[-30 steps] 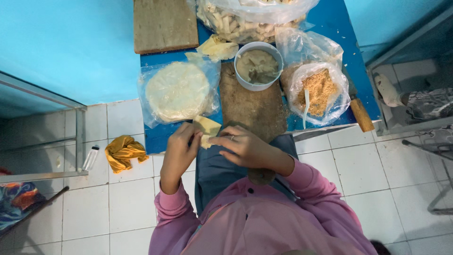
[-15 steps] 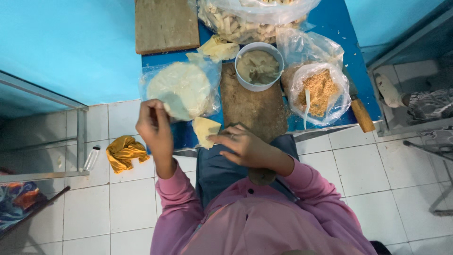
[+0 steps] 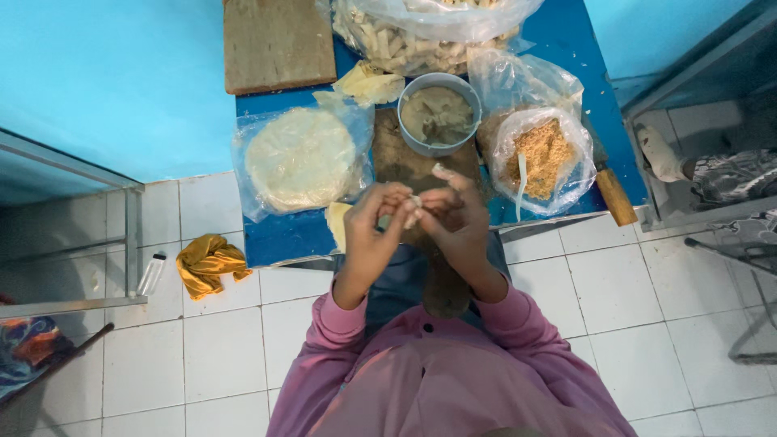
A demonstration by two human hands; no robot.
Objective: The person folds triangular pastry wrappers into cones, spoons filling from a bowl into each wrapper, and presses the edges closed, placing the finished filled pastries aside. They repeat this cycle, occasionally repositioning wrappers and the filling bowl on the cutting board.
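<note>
Step in hand, as judged: wrapping. At frame centre, left hand [image 3: 368,235] and right hand [image 3: 457,222] pinch a small pale dough piece [image 3: 413,209] between fingertips. Next move calls for steady rolling. Beyond: grey round filling bowl [image 3: 439,113], bagged pale wrapper stack [image 3: 301,158].

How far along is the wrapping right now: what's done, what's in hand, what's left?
Done: a clear bag at the table's far end holds many pale rolled pieces. In hand: the left hand and right hand meet over the wooden board, pinching a small pale piece; its state is too small to tell. Left: a stack of round wrappers, filling in the bowl and crumbs in a bag remain.
</note>
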